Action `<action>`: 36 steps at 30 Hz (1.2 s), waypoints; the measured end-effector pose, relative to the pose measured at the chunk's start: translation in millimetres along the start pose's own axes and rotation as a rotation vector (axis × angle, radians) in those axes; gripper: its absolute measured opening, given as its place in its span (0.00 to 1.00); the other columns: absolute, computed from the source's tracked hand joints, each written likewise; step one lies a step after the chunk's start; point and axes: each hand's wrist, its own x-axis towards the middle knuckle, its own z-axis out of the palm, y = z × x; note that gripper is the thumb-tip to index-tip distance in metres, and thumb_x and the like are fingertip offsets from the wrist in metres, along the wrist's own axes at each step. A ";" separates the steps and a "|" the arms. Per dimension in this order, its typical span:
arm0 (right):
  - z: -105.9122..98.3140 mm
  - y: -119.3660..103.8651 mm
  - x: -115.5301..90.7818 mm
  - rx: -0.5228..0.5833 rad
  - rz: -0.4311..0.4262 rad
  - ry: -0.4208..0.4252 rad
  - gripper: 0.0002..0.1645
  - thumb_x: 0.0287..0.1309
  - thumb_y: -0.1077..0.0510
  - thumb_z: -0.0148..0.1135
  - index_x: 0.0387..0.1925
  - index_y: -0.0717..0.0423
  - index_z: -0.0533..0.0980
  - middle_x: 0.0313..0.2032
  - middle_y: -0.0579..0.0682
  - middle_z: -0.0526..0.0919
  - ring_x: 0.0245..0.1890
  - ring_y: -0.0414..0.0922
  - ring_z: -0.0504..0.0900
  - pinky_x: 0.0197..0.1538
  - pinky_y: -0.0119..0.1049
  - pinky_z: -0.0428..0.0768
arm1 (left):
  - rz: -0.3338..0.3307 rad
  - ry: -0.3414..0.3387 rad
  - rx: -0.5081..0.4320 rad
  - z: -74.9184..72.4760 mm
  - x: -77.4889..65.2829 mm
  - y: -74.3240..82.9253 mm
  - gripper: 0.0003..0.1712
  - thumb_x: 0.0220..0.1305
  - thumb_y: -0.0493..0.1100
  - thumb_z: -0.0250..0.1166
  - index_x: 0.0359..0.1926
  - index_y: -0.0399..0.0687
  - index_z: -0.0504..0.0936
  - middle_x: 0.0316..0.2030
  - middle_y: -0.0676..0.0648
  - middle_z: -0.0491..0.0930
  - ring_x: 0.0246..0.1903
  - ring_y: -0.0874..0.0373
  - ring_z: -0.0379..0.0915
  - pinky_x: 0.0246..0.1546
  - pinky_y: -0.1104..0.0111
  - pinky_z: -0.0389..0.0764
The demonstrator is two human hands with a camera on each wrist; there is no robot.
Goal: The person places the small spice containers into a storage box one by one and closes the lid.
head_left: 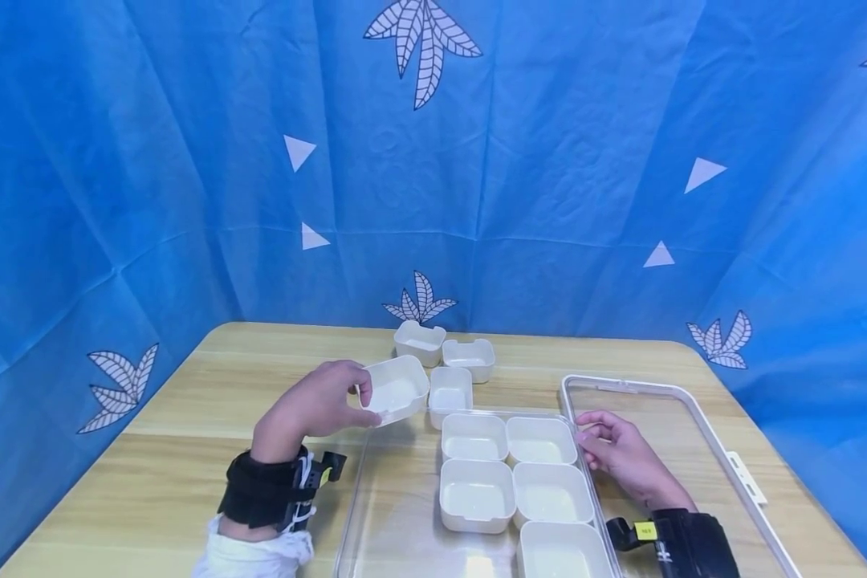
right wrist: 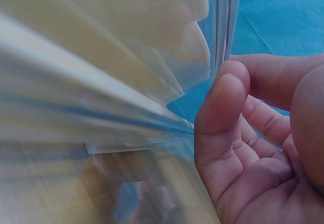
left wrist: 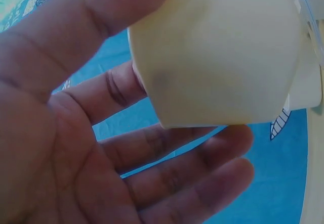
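Observation:
My left hand [head_left: 325, 399] pinches a white plastic bin [head_left: 397, 385] by its near left side, tilted, above the far left corner of a clear box. In the left wrist view the thumb lies on one face of the bin [left wrist: 217, 57], with fingers behind and below. Inside the clear box [head_left: 356, 514] several white bins [head_left: 475, 486] stand in two columns toward the right. At the box's right wall my right hand [head_left: 624, 453] has its thumb and forefinger on the rim. The right wrist view shows those fingertips pinching the transparent edge [right wrist: 223, 32].
Behind the box stand three loose white bins, a small square one [head_left: 451, 391] and two with notched rims, one left [head_left: 419, 340] and one right [head_left: 470, 357]. A white-framed clear lid [head_left: 722, 449] with a side latch lies at the right. A blue patterned curtain [head_left: 549, 160] hangs behind the table.

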 end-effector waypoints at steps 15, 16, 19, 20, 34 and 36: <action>1.6 6.3 0.1 0.008 -0.014 -0.020 0.21 0.63 0.68 0.55 0.54 0.75 0.64 0.33 0.53 0.75 0.26 0.39 0.75 0.30 0.29 0.79 | 0.089 -0.083 0.005 3.3 -7.0 22.8 0.17 0.50 0.48 0.77 0.23 0.53 0.74 0.29 0.55 0.73 0.30 0.57 0.66 0.33 0.65 0.71; 1.6 6.5 0.3 0.008 -0.016 -0.021 0.21 0.64 0.68 0.54 0.54 0.75 0.63 0.33 0.53 0.75 0.26 0.39 0.75 0.30 0.29 0.79 | 0.112 -0.086 -0.001 3.2 -7.7 24.2 0.17 0.50 0.48 0.77 0.23 0.53 0.74 0.28 0.54 0.72 0.29 0.57 0.65 0.32 0.66 0.70; 1.5 6.0 1.0 0.010 -0.015 -0.017 0.21 0.63 0.69 0.54 0.55 0.76 0.63 0.33 0.52 0.75 0.25 0.39 0.75 0.29 0.29 0.78 | 0.170 -0.098 -0.022 3.3 -9.2 28.6 0.17 0.49 0.48 0.77 0.23 0.52 0.74 0.29 0.54 0.72 0.28 0.58 0.65 0.30 0.67 0.70; 1.5 5.6 1.1 0.012 -0.013 -0.015 0.21 0.63 0.69 0.54 0.55 0.76 0.63 0.32 0.52 0.74 0.25 0.39 0.75 0.29 0.28 0.78 | 0.179 -0.102 -0.027 3.5 -9.5 30.3 0.17 0.49 0.48 0.77 0.23 0.52 0.74 0.29 0.54 0.72 0.28 0.58 0.65 0.31 0.67 0.70; 2.6 5.5 1.0 0.014 -0.003 -0.005 0.21 0.64 0.68 0.55 0.55 0.75 0.64 0.32 0.52 0.75 0.25 0.40 0.74 0.29 0.29 0.77 | 0.216 -0.153 -0.032 9.1 -14.7 49.7 0.16 0.48 0.47 0.78 0.23 0.54 0.75 0.28 0.57 0.72 0.30 0.59 0.65 0.30 0.68 0.71; 3.2 6.0 1.9 0.013 0.004 0.001 0.21 0.63 0.68 0.55 0.55 0.75 0.64 0.32 0.52 0.75 0.25 0.40 0.74 0.29 0.29 0.78 | 0.229 -0.155 -0.020 9.0 -15.7 51.9 0.16 0.47 0.48 0.78 0.23 0.55 0.76 0.30 0.58 0.73 0.31 0.59 0.66 0.31 0.68 0.71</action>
